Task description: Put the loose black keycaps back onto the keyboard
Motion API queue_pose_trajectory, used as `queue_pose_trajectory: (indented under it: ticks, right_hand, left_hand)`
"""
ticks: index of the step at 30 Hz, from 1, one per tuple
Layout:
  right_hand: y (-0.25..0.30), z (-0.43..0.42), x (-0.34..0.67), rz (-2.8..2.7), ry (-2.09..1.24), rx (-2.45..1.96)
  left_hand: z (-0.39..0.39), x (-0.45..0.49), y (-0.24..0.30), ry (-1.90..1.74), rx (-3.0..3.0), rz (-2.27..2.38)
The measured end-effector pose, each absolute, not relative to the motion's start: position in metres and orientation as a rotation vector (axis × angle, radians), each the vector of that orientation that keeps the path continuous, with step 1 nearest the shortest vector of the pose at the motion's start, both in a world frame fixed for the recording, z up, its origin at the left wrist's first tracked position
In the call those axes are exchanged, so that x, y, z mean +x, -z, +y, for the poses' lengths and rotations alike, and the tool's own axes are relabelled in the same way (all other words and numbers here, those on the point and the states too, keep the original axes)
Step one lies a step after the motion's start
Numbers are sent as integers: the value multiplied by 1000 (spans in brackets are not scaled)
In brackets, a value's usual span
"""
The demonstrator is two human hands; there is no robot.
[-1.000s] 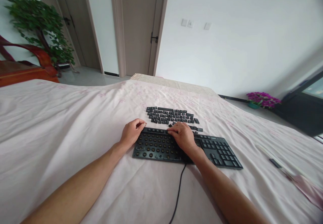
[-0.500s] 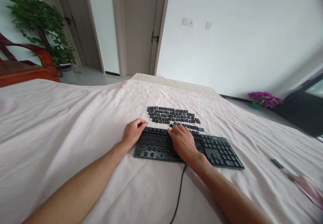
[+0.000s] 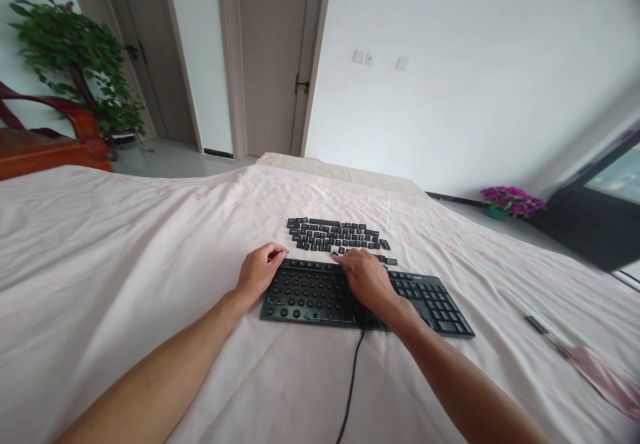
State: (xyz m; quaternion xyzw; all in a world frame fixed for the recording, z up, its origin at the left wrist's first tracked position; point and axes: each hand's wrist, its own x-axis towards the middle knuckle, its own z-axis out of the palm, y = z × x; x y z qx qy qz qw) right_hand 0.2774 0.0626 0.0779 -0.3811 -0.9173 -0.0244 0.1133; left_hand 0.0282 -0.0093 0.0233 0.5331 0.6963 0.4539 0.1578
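Observation:
A black keyboard (image 3: 305,297) lies flat on the pale sheet, its left part stripped of keycaps so round key seats show. My left hand (image 3: 259,272) rests at its top left corner, thumb and forefinger pinched together; what is between them is too small to make out. Over the keyboard's middle reaches my right hand (image 3: 367,274), its thumb out to the side at a loose black keycap (image 3: 334,253) and its fingers bent over the nearest row. That hand hides part of the row. Loose keycaps (image 3: 333,236) lie in rows beyond the keyboard.
The keyboard's cable (image 3: 351,384) runs toward me over the sheet (image 3: 200,364). At the right lies a thin tool with a dark section (image 3: 537,325), beside a pink cloth (image 3: 603,374). A wooden chair (image 3: 75,121), a green plant and purple flowers (image 3: 513,201) stand beyond.
My right hand has moved slightly forward off the keyboard toward the loose keycaps, its thumb now at one of them. My left hand keeps its pinch at the corner. The view has shifted slightly.

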Motion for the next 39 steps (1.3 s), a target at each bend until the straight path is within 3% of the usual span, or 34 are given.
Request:
queue_pose_trajectory:
  ticks: [5,23,39]
  right_hand:
    - [-82,95,278,-2517,64,-1275]
    - [-76,116,238,-2706,288,-1404]
    - [-76,126,239,-2725,176,-1389]
  left_hand:
    - [-8,28,-24,-1311,1510,1976]
    - [-7,27,-22,-1322,1505,1964]
    - [-8,28,-27,-1311,1493,1972]
